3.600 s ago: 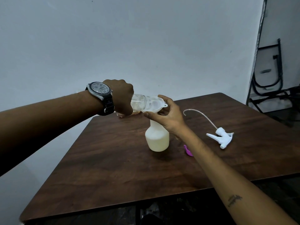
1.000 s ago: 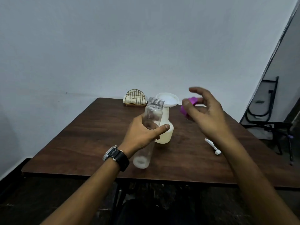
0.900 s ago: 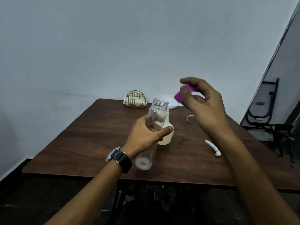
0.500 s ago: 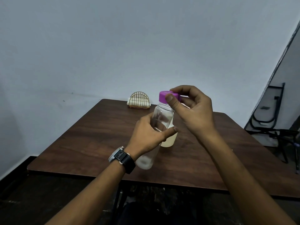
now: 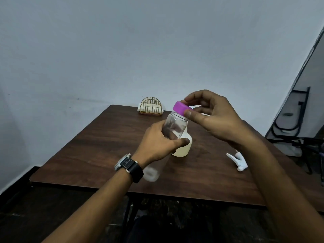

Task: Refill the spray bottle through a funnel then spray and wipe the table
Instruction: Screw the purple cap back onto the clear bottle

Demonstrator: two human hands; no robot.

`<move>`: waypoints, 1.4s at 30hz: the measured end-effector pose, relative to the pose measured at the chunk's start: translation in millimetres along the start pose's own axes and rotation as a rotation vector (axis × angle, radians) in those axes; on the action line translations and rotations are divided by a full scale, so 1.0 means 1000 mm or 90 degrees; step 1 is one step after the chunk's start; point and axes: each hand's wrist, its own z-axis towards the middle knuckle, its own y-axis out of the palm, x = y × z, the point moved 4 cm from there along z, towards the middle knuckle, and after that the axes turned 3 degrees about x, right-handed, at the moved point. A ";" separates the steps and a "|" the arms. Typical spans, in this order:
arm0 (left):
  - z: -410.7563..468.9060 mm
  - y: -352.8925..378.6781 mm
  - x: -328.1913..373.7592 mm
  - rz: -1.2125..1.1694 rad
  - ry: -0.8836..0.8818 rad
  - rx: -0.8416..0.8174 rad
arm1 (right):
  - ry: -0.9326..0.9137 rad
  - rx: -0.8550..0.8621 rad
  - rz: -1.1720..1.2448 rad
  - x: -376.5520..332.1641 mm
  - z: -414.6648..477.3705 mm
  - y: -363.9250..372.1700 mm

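Above table [image 5: 98, 146], left hand [image 5: 157, 146] grips seemingly empty bottle [image 5: 175, 127]; right hand [image 5: 217, 118] pinches purple cap [image 5: 180, 107].

A dark wood-grain surface with a low sheen is noted on the table [image 5: 98, 148]. The clear bottle [image 5: 175, 126] is seen as glossy plastic, its cap [image 5: 180, 107] as smooth purple plastic. Cloudy white plastic is recorded for the spray bottle [image 5: 183, 149], gold-toned metal wire for the napkin holder [image 5: 151, 104].

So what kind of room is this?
Likely a plain room in a home or small eatery: bare painted wall, one dark wooden table with a wire napkin holder, a folded metal frame leaning at right.
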 end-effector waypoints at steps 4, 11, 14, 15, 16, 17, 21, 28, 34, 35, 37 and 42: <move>0.002 -0.002 0.004 0.014 -0.022 -0.075 | -0.046 -0.113 -0.076 -0.006 -0.003 -0.005; -0.002 0.000 0.006 0.011 -0.032 -0.121 | 0.023 -0.086 -0.375 -0.014 0.000 -0.016; 0.000 -0.001 0.010 0.019 -0.034 -0.115 | 0.023 -0.091 -0.394 -0.017 -0.001 -0.019; 0.001 -0.003 0.011 0.026 -0.035 -0.111 | 0.019 -0.109 -0.340 -0.018 0.000 -0.021; 0.002 -0.004 0.012 0.036 -0.032 -0.108 | 0.014 -0.136 -0.291 -0.019 0.000 -0.022; 0.003 -0.005 0.013 0.048 -0.026 -0.105 | 0.008 -0.161 -0.271 -0.019 0.001 -0.022; 0.003 -0.005 0.017 0.100 -0.018 -0.097 | -0.052 -0.173 -0.267 -0.011 0.006 -0.022; -0.001 -0.002 0.013 0.051 -0.076 -0.171 | -0.082 -0.251 -0.115 -0.001 0.003 -0.014; -0.009 -0.004 0.018 -0.020 -0.110 -0.318 | -0.118 -0.246 -0.022 -0.008 0.001 -0.013; -0.010 -0.005 0.018 -0.029 -0.114 -0.336 | -0.118 -0.246 -0.020 -0.008 0.001 -0.014; -0.010 -0.007 0.018 -0.045 -0.117 -0.365 | -0.115 -0.240 -0.022 -0.009 0.001 -0.015; -0.010 -0.004 0.014 -0.023 -0.101 -0.293 | -0.054 -0.262 -0.260 -0.016 0.001 -0.019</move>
